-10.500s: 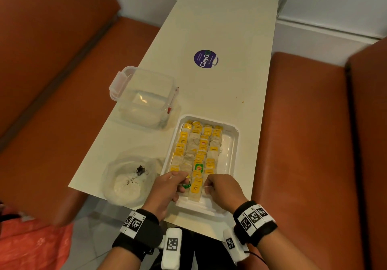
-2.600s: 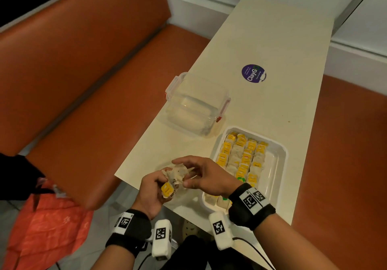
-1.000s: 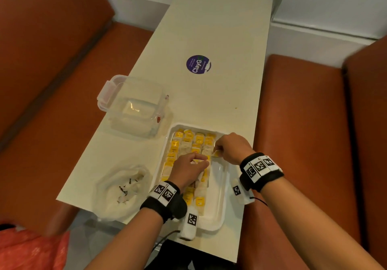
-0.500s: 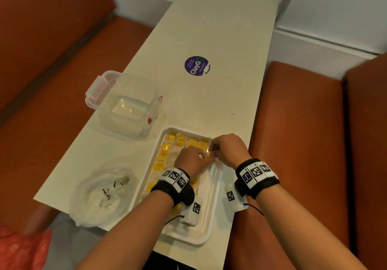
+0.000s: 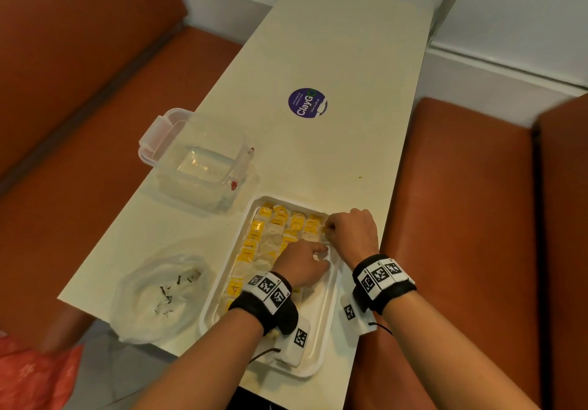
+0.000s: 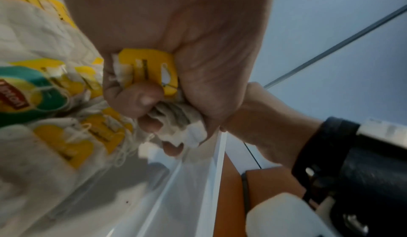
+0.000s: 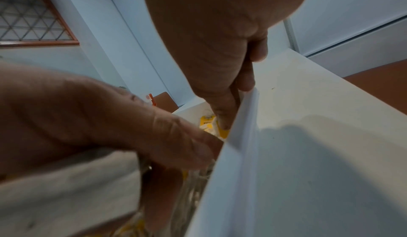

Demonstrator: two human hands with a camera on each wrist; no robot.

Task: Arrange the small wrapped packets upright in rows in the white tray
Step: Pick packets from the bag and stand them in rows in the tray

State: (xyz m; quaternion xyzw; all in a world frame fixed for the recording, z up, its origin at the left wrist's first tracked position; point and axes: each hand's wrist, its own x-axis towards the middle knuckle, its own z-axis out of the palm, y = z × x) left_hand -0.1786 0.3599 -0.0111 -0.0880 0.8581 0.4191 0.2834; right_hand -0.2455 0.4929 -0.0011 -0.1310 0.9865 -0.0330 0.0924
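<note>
Packets [image 5: 280,228]: paper tea sachets with yellow tags, likely light, soft, crushable; best pinched at the tag | left hand [image 5: 302,263] clamped on a bunch [image 6: 152,77] inside white tray [image 5: 324,320] | right hand [image 5: 351,230] pinching one packet at the far right wall | free strip along tray's right side; rim close to table [image 5: 334,43] edge

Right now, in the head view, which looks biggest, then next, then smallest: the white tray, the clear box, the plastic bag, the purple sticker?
1. white tray
2. clear box and plastic bag: look alike, and the bag lies nearer the camera, so unranked
3. purple sticker
</note>
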